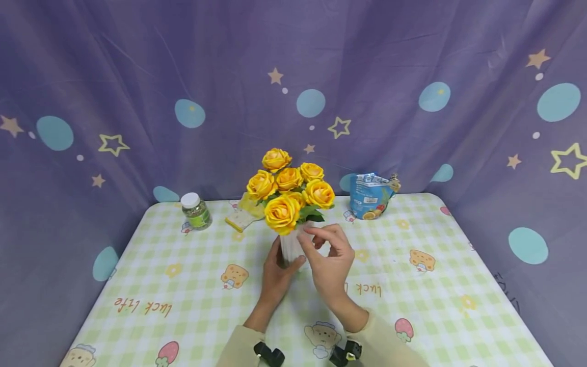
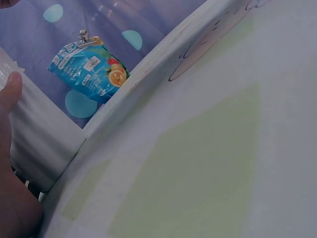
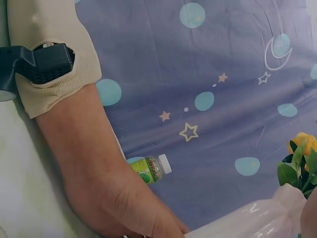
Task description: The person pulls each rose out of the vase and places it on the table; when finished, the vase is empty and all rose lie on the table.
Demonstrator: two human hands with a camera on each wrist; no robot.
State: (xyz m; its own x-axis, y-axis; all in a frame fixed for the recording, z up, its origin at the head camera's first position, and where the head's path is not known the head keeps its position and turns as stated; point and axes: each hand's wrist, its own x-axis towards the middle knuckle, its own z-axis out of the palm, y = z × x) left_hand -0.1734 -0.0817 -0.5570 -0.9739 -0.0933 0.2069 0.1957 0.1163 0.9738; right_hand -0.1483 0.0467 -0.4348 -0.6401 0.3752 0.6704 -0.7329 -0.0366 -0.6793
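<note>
A bunch of yellow artificial roses [image 1: 289, 191] with green leaves stands in a white ribbed vase [image 1: 292, 246] at the middle of the table. My left hand [image 1: 277, 272] grips the vase low down, its thumb across the front; the left wrist view shows that thumb against the pale side [image 2: 44, 134]. My right hand [image 1: 332, 260] is at the upper right of the vase, fingers bent, thumb and index tips right at the rim below the leaves. Whether those tips pinch the rim, I cannot tell. In the right wrist view the vase [image 3: 252, 220] lies across the bottom, beside the left forearm [image 3: 84, 144].
At the back left stands a clear jar [image 1: 197, 213] with a white lid and green label. A small yellow-and-white packet [image 1: 240, 218] lies behind the vase. A blue pouch [image 1: 370, 198], closed with a metal clip, stands at the back right, near the curtain [image 1: 229, 51].
</note>
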